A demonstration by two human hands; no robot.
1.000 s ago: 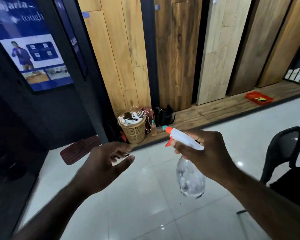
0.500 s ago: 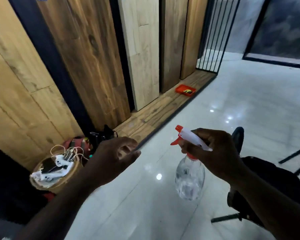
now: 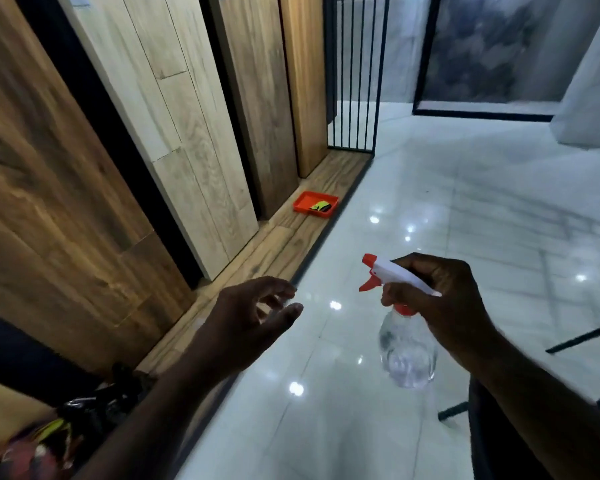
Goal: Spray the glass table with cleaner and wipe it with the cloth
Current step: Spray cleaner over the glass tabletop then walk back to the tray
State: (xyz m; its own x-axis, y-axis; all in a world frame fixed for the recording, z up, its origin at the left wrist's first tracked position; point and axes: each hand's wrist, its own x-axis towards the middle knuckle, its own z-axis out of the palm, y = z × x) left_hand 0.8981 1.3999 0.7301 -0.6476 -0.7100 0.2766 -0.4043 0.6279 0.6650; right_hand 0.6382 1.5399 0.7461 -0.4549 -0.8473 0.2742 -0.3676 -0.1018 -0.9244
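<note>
Glossy tile floor (image 3: pixel 465 202); R hand (image 3: pixel 444 306) gripping unlabelled spray bottle (image 3: pixel 407 351), L hand (image 3: pixel 246 323) loose.

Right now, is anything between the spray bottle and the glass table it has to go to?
Cannot be judged: no glass table and no cloth show in this view. The right hand has its grip closed on the spray bottle over glossy floor tiles; the left hand is open and empty.

clear spray bottle (image 3: pixel 407 355) with red-and-white head, orange tray (image 3: pixel 313 203)
</note>
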